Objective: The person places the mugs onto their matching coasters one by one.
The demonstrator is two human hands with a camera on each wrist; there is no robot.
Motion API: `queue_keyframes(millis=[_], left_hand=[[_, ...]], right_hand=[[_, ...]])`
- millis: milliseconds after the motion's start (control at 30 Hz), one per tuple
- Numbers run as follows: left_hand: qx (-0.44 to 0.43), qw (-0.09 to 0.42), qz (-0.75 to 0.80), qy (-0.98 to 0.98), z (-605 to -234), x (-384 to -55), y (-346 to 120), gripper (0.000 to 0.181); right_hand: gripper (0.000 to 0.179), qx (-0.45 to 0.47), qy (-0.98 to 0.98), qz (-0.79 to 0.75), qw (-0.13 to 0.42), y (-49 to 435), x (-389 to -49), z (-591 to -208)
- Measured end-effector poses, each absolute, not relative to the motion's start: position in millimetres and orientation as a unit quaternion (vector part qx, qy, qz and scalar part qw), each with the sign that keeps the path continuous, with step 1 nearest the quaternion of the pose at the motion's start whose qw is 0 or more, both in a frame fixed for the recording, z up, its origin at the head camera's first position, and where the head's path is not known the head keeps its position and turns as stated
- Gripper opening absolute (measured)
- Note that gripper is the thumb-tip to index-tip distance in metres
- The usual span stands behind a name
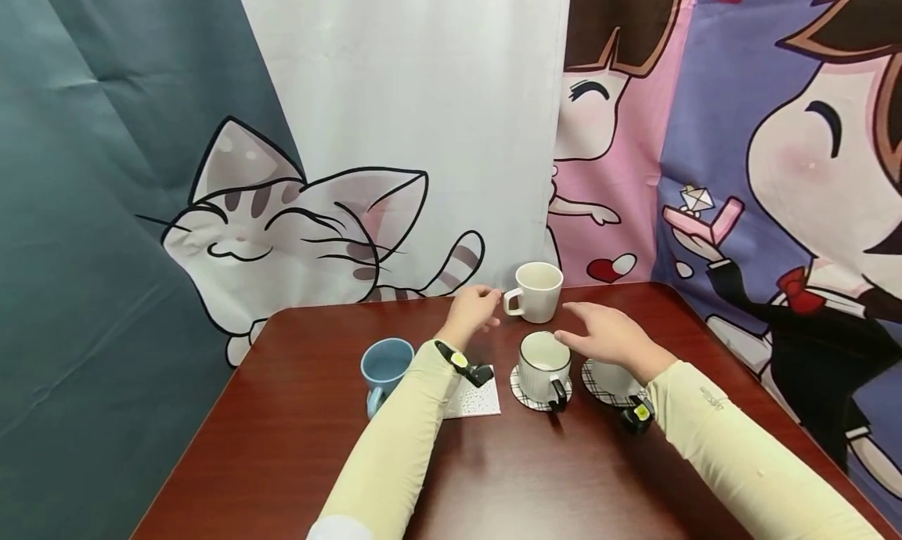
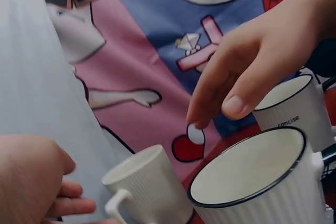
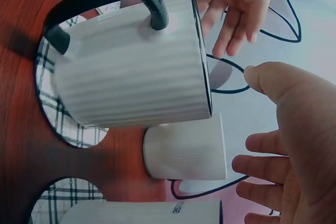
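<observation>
At the back of the table stands a plain white ribbed mug [image 1: 541,296], its handle turned left. My left hand [image 1: 474,311] hovers just left of that handle, fingers loosely bent and holding nothing. Right of the same mug, my right hand [image 1: 609,336] reaches in with thumb and fingers spread, as the right wrist view shows. Below it is a black-rimmed white mug [image 1: 544,368] with a black handle, on a round plaid coaster [image 1: 521,395]. A second such mug [image 2: 302,106], lettered on its side, sits on another plaid coaster [image 1: 594,383], partly hidden by my right hand.
A blue mug [image 1: 384,365] stands to the left, partly behind my left sleeve. Under the left forearm lies a white speckled square mat [image 1: 479,397]. The dark red wooden table [image 1: 268,438] ends at a printed cloth backdrop [image 1: 423,94].
</observation>
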State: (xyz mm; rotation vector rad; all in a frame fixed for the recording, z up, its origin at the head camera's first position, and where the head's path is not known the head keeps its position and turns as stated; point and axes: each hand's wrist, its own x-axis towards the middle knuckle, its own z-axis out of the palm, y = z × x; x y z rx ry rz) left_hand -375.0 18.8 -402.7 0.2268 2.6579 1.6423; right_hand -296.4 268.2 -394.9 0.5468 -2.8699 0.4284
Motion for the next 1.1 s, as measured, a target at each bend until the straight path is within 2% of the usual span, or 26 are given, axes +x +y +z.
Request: queue_keyframes(millis=[167,433,733,967,1100], left_hand=[[0.063,0.026,0.566,0.821,-419.0,-394.0,34.6,0.037],[0.033,0.104,0.613,0.783,-445.1,-417.7,45.6,0.045],[0.027,0.122,0.599,0.791,-456.2,-423.0,64.6,0.051],[0.031,0.212,0.617,0.757,-453.3,-425.5,73.4,0.045],[0.019,0.242,0.659,0.712,-451.6,-424.4,76.7,0.040]], right_hand=[[0.065,0.180,-0.966,0.149,0.112,272.5,-289.4,-398.1],[0.061,0.172,-0.965,0.156,0.121,276.6,-275.7,-398.0],[0.058,0.167,-0.964,0.153,0.142,289.4,-265.2,-399.7],[0.057,0.164,-0.964,0.152,0.147,289.3,-263.5,-401.0],[0.059,0.172,-0.963,0.152,0.142,286.5,-263.4,-401.7]])
